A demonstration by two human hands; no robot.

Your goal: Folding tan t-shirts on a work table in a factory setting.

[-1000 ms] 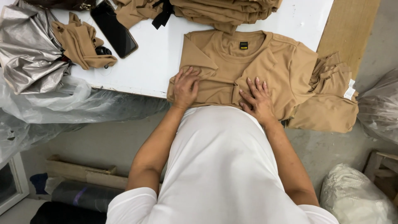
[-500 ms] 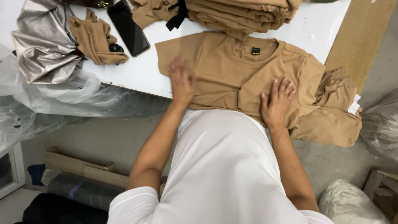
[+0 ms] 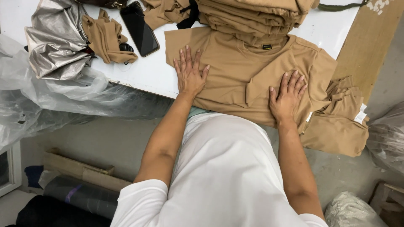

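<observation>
Head view: left hand (image 3: 190, 72) and right hand (image 3: 287, 97), both open and flat, press tan cotton T-shirt (image 3: 240, 71) on white bench (image 3: 143, 73), near edge.

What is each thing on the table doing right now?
Left hand: flat on the shirt, fingers spread.
Right hand: flat on the shirt.
Tan shirt: spread out, partly folded.
Shirt stack: folded, piled.
Phone: screen dark.
Silver bag: crumpled.
</observation>
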